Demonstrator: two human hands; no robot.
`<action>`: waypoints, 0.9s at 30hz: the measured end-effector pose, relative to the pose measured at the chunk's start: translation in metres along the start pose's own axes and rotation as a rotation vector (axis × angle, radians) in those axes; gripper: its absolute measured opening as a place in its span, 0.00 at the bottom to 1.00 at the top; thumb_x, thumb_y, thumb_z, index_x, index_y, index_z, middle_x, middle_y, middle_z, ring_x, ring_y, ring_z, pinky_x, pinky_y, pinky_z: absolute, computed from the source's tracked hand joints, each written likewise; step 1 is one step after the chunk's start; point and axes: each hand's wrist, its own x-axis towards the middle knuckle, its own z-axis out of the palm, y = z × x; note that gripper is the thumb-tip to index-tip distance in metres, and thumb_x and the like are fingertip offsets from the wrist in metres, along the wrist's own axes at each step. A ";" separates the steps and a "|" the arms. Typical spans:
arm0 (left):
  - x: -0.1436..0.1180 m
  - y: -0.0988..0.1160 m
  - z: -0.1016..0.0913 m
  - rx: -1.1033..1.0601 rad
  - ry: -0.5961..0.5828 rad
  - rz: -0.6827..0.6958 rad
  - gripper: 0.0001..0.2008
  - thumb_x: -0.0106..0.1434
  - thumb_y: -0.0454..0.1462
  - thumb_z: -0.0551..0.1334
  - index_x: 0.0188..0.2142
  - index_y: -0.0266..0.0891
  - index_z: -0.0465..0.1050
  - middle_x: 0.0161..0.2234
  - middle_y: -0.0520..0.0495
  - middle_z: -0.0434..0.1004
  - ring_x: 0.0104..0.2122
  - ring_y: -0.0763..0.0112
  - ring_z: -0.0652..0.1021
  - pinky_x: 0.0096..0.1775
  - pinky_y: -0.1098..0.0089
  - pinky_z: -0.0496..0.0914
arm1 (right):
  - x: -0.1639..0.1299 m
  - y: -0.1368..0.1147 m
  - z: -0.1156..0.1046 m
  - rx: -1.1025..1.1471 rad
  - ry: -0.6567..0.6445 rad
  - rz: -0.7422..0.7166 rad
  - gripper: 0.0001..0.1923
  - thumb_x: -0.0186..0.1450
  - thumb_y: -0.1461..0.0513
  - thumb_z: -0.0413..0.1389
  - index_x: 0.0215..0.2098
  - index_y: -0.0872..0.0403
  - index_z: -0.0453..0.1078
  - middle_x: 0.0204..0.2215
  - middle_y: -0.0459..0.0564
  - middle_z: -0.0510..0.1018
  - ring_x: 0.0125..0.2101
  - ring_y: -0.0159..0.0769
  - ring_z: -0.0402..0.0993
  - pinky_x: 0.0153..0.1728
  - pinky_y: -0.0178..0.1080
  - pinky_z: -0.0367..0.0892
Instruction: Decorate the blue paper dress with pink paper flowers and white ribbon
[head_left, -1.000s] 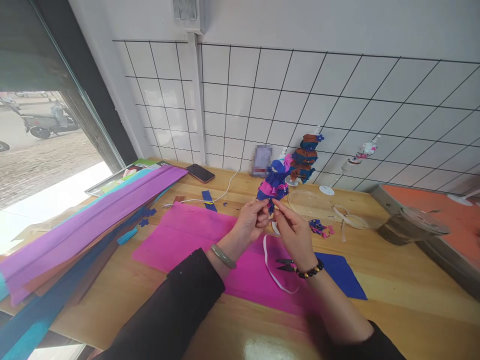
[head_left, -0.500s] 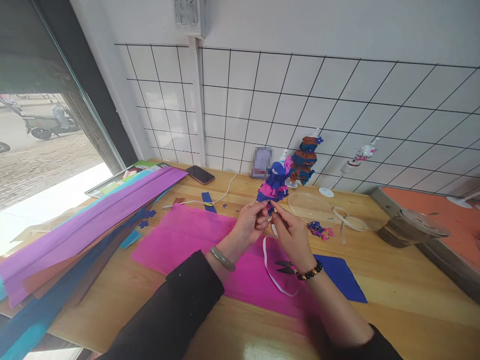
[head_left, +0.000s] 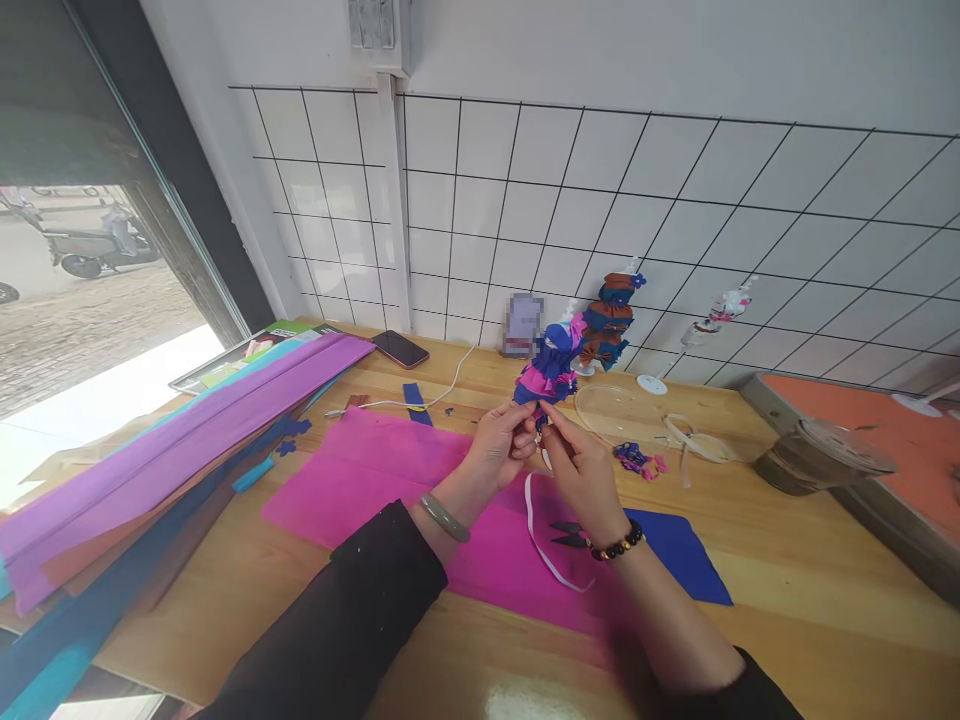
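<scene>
My left hand (head_left: 501, 440) and my right hand (head_left: 585, 468) meet at the lower edge of a ruffled blue-and-pink cloth decoration (head_left: 551, 365) on a stand. Both hands are closed, thumbs and forefingers pinching at the decoration's blue lower part. Fingers hide exactly what is between the tips. Under my hands lies a bright pink sheet (head_left: 375, 465). On it rests a white ribbon (head_left: 534, 525), curving below my right hand. Black snips (head_left: 568, 533) lie by my right wrist, partly covered by it. A blue piece (head_left: 682, 560) is spread to the right.
Behind stands a brown-and-blue decoration (head_left: 609, 320); farther right, a white-and-pink one (head_left: 724, 310). Blue-and-pink scraps (head_left: 637, 460), clear ribbon loops (head_left: 701, 442) and a lidded cup (head_left: 817, 455) are to the right. At left are folded purple sheets (head_left: 195, 450) and a phone (head_left: 401, 349).
My hands keep the same pinch in nearly the same place. A small teal flap at the left has shifted slightly.
</scene>
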 end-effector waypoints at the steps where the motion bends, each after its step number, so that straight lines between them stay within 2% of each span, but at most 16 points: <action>1: 0.000 0.000 0.000 -0.009 -0.004 0.003 0.12 0.49 0.37 0.65 0.21 0.35 0.61 0.16 0.56 0.62 0.11 0.88 0.56 0.14 0.81 0.48 | 0.000 0.000 0.000 0.006 -0.002 0.004 0.21 0.64 0.59 0.46 0.54 0.56 0.64 0.32 0.51 0.76 0.31 0.35 0.70 0.32 0.38 0.66; 10: 0.000 0.000 0.002 0.031 0.004 0.025 0.13 0.50 0.37 0.65 0.21 0.35 0.60 0.14 0.58 0.59 0.11 0.88 0.55 0.14 0.80 0.47 | 0.001 -0.008 -0.002 0.163 0.019 0.126 0.22 0.62 0.58 0.47 0.52 0.58 0.67 0.26 0.49 0.74 0.26 0.33 0.68 0.26 0.36 0.64; 14: 0.001 -0.001 0.002 0.052 0.007 0.035 0.14 0.49 0.38 0.66 0.21 0.35 0.60 0.13 0.58 0.58 0.10 0.88 0.54 0.14 0.80 0.46 | 0.001 -0.010 -0.002 0.198 0.025 0.137 0.21 0.62 0.58 0.48 0.51 0.57 0.67 0.23 0.47 0.73 0.25 0.32 0.67 0.26 0.36 0.63; 24: 0.001 -0.001 0.004 0.074 0.043 0.037 0.15 0.48 0.39 0.66 0.20 0.36 0.59 0.14 0.58 0.59 0.11 0.89 0.55 0.15 0.80 0.47 | 0.000 -0.009 -0.003 0.264 0.083 0.142 0.21 0.61 0.57 0.49 0.50 0.55 0.69 0.26 0.48 0.75 0.25 0.32 0.67 0.26 0.36 0.64; 27: 0.001 0.000 0.004 0.076 0.041 0.043 0.15 0.48 0.39 0.66 0.20 0.36 0.59 0.14 0.58 0.59 0.10 0.88 0.55 0.15 0.80 0.47 | 0.000 -0.010 -0.003 0.247 0.055 0.127 0.21 0.61 0.57 0.49 0.50 0.55 0.69 0.27 0.49 0.75 0.26 0.32 0.67 0.27 0.36 0.64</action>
